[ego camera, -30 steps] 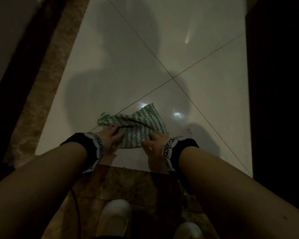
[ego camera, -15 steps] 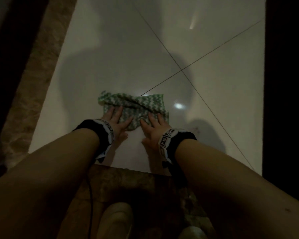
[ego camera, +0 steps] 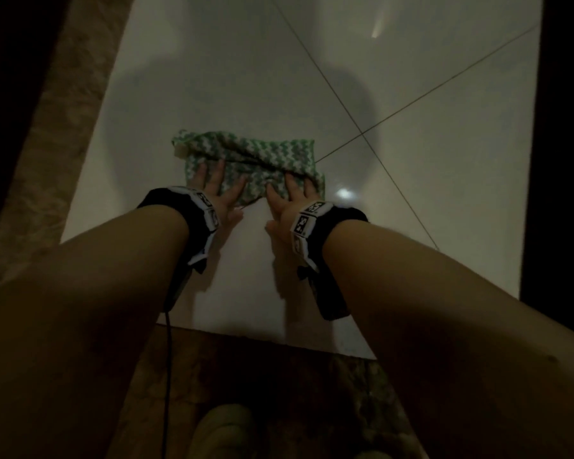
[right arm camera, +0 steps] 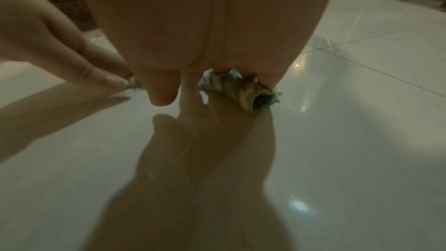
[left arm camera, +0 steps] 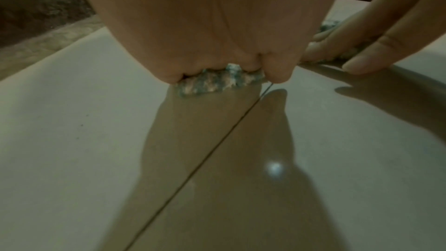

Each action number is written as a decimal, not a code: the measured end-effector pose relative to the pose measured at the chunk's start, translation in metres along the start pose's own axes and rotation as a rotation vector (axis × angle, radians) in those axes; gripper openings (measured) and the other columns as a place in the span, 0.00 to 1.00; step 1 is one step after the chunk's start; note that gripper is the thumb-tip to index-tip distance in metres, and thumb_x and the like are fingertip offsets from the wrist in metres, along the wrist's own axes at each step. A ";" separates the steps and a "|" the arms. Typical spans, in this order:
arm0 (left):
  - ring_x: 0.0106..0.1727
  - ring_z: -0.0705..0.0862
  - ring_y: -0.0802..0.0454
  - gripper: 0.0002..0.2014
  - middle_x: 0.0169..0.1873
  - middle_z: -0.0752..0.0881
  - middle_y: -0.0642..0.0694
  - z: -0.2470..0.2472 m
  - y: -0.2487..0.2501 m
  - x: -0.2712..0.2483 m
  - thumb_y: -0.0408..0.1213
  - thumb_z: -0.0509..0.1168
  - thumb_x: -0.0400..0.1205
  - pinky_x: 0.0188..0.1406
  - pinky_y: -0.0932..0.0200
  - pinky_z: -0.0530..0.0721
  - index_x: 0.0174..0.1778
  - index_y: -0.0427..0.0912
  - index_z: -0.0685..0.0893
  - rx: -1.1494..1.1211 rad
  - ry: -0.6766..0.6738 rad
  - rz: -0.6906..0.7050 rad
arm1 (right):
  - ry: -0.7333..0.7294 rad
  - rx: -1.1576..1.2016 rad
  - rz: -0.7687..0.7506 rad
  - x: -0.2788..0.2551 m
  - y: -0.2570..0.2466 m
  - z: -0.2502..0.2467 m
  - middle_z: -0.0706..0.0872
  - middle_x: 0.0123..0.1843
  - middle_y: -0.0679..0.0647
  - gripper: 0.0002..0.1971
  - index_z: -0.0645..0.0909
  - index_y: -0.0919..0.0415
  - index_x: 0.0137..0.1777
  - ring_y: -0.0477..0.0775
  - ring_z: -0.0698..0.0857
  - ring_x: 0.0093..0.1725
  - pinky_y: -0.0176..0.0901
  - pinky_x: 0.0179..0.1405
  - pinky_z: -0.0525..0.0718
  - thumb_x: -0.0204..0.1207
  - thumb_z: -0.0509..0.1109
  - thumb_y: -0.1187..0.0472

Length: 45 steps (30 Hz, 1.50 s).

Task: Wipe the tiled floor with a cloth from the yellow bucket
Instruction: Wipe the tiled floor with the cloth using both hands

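Your left hand (ego camera: 220, 190) is pressing flat on the left half of the green-and-white cloth (ego camera: 246, 157), its fingers (ego camera: 218, 173) lying straight and spread, gripping nothing. The cloth is lying bunched on the pale tiled floor (ego camera: 212, 77), just left of where the grout lines cross. Your right hand (ego camera: 290, 202) is pressing the cloth's right half, its fingers likewise straight and flat.
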State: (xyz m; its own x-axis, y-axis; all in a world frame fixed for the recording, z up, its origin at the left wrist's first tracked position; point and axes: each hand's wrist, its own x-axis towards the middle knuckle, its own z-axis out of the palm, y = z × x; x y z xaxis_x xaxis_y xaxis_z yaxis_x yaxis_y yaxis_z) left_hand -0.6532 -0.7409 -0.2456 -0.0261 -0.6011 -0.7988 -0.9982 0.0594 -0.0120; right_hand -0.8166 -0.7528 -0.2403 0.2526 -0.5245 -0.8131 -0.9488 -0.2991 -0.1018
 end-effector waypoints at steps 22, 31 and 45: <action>0.84 0.36 0.33 0.37 0.83 0.33 0.41 0.079 0.002 -0.074 0.62 0.48 0.83 0.84 0.42 0.48 0.83 0.57 0.37 0.097 -0.107 0.021 | -0.149 -0.235 -0.069 -0.048 -0.027 0.086 0.24 0.83 0.51 0.44 0.34 0.37 0.81 0.70 0.30 0.82 0.72 0.81 0.46 0.77 0.62 0.37; 0.85 0.40 0.38 0.42 0.84 0.34 0.40 0.060 0.001 -0.073 0.54 0.58 0.83 0.85 0.46 0.50 0.84 0.51 0.38 0.083 0.037 0.043 | 0.060 -0.055 -0.057 -0.076 -0.031 0.042 0.63 0.78 0.57 0.27 0.66 0.52 0.79 0.64 0.67 0.77 0.53 0.74 0.72 0.80 0.65 0.52; 0.85 0.35 0.41 0.52 0.83 0.32 0.45 0.068 -0.009 -0.031 0.67 0.56 0.76 0.85 0.46 0.44 0.82 0.45 0.30 0.124 0.095 0.039 | 0.034 -0.016 -0.054 -0.040 -0.014 0.060 0.28 0.84 0.55 0.46 0.31 0.48 0.83 0.63 0.34 0.84 0.57 0.85 0.45 0.80 0.63 0.43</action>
State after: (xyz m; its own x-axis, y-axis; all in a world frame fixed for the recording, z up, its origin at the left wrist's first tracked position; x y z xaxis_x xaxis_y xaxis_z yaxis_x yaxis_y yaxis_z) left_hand -0.6399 -0.6686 -0.2620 -0.0757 -0.6688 -0.7396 -0.9821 0.1785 -0.0608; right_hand -0.8245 -0.6802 -0.2406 0.3101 -0.5336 -0.7868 -0.9304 -0.3404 -0.1358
